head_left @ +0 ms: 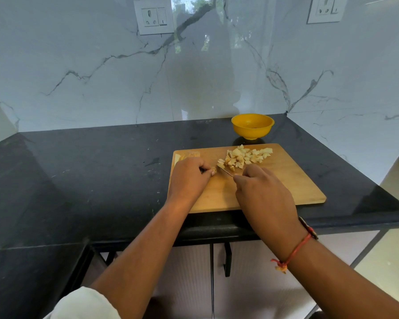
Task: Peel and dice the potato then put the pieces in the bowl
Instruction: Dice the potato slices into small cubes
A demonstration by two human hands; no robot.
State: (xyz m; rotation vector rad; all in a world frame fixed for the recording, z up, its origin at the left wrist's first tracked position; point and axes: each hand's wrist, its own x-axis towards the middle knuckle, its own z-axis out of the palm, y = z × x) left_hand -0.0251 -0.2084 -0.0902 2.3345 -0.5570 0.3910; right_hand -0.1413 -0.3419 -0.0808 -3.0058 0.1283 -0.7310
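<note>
**Progress**
- Diced pieces (pixel 247 155): a pale heap on the far half of the cutting board (pixel 286 180), with no skin showing. Peeling is judged done and dicing mostly done.
- Potato remnant (pixel 213 170): a small end piece at the middle of the board, near the heap and apart from it. It is not yet cut through.
- Pale slabs (pixel 189 154): at the board's far left corner, partly hidden behind the left hand. They may be uncut slices or trimmings; cannot tell which.
- Bowl (pixel 252 125): yellow, at the back edge of the desk (pixel 78 180), just beyond the board's far edge. No potato shows inside, so the transfer is judged not begun.

**Hands**
- Left hand (pixel 189 176): grip narrow, fingers curled down and fingertips pinching the remnant against the board.
- Right hand (pixel 260 192): grip closed round the knife (pixel 225 170). The handle is hidden in the fist, and the blade points toward the remnant, just beside the left fingertips.

**Surroundings**
- The board lies toward the desk's right end, its near side at the front edge.
- Marble wall (pixel 101 77) with two sockets (pixel 153 18) behind the desk.
- Red thread (pixel 295 252) on the right wrist.

**Obstructions**
- The heap lies between the hands and the bowl. Nothing else is seen in the way.
- The blade close to the fingertips is the likeliest hazard.
</note>
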